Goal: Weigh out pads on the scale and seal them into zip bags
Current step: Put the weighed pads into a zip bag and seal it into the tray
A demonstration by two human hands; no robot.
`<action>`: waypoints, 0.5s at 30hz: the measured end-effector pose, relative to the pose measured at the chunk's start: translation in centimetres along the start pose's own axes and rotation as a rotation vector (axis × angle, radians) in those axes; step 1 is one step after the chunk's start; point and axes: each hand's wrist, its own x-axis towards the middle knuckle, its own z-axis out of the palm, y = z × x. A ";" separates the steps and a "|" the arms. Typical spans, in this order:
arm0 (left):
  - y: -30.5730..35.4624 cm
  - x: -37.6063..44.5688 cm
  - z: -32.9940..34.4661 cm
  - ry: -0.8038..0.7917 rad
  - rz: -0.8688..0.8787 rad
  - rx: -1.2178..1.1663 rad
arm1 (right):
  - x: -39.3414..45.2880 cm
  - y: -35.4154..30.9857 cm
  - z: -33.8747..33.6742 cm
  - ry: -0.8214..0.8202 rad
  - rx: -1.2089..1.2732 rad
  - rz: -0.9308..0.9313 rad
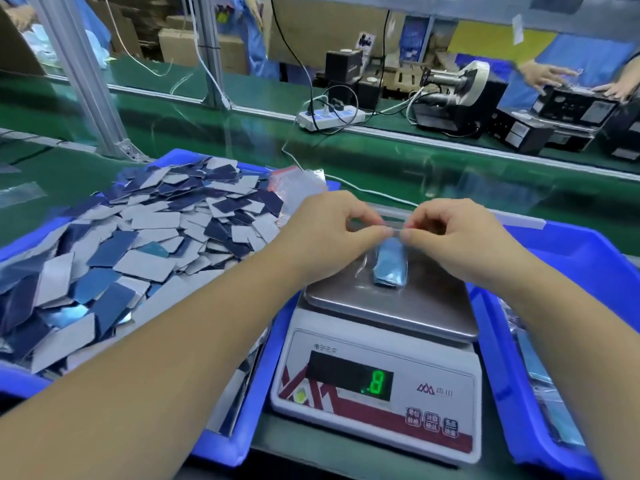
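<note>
A clear zip bag (389,268) with a small stack of blue pads inside hangs just above the steel pan of the scale (391,306). My left hand (332,226) pinches the bag's top edge from the left, and my right hand (453,233) pinches the same edge from the right, fingertips nearly touching. The scale's green display (375,381) shows one digit. A heap of loose blue and grey pads (138,251) fills the blue tray (20,379) on the left.
A pile of unused zip bags (298,181) lies at the far edge of the pad tray. A blue bin (588,258) on the right holds filled bags (540,375). Beyond lie a green conveyor (346,157), a power strip (329,117), machines and other workers' hands (543,76).
</note>
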 end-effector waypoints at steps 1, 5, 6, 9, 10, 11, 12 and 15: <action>-0.1 0.1 0.0 0.000 0.007 0.043 | 0.0 0.1 0.1 0.002 -0.050 -0.005; -0.4 0.4 -0.4 0.066 0.003 0.049 | 0.3 0.6 0.2 0.031 -0.060 -0.010; -0.5 0.4 -0.5 0.078 0.001 0.038 | 0.4 0.7 0.2 0.036 -0.059 -0.015; -0.5 0.4 -0.6 0.082 -0.016 0.037 | 0.3 0.6 0.4 0.021 -0.053 -0.026; -0.5 0.4 -0.6 0.077 -0.028 0.041 | 0.2 0.6 0.4 0.015 -0.058 -0.030; -0.5 0.4 -0.6 0.073 -0.043 0.043 | 0.2 0.5 0.4 0.013 -0.068 -0.034; -0.5 0.4 -0.6 0.072 -0.055 0.041 | 0.2 0.4 0.4 0.013 -0.075 -0.037; -0.6 0.3 -0.6 0.066 -0.081 0.030 | 0.0 0.3 0.3 0.020 -0.055 -0.024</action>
